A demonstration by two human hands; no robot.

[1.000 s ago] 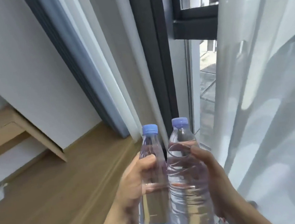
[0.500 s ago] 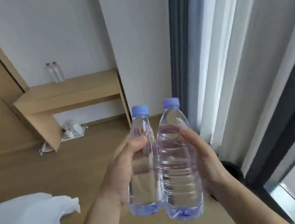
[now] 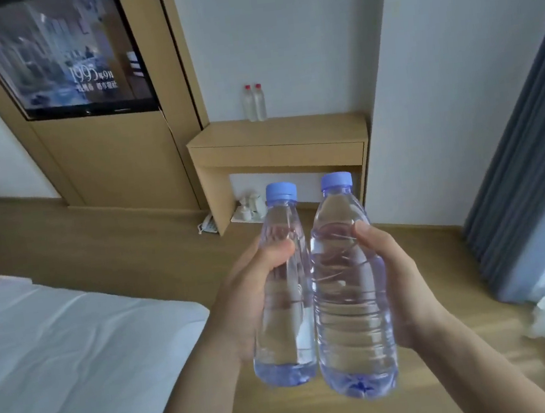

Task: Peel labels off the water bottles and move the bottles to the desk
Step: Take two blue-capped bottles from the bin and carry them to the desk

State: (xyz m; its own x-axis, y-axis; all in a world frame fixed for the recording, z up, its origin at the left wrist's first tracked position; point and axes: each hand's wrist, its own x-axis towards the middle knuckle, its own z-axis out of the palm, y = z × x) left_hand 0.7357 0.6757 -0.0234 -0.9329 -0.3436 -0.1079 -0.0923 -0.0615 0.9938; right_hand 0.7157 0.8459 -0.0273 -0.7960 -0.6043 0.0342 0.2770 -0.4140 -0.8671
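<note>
My left hand (image 3: 241,298) grips a clear, label-free water bottle with a blue cap (image 3: 284,307), held upright. My right hand (image 3: 398,280) grips a second, wider clear bottle with a blue cap (image 3: 350,302). The two bottles touch side by side in front of me. Straight ahead stands the wooden desk (image 3: 306,127) against the white wall. Two bare bottles with red caps (image 3: 254,104) stand together at the back of its top.
A white bed (image 3: 60,349) fills the lower left. A wall screen (image 3: 60,57) in a wooden panel hangs at upper left. A phone (image 3: 208,226) and a tray with white cups (image 3: 249,207) lie on the floor under the desk. Grey curtains (image 3: 524,160) hang at right.
The view has swung left from the window and curtains to face the desk and screen. Both hands still hold the two bottles side by side; the desk now sits straight ahead and nearer.
</note>
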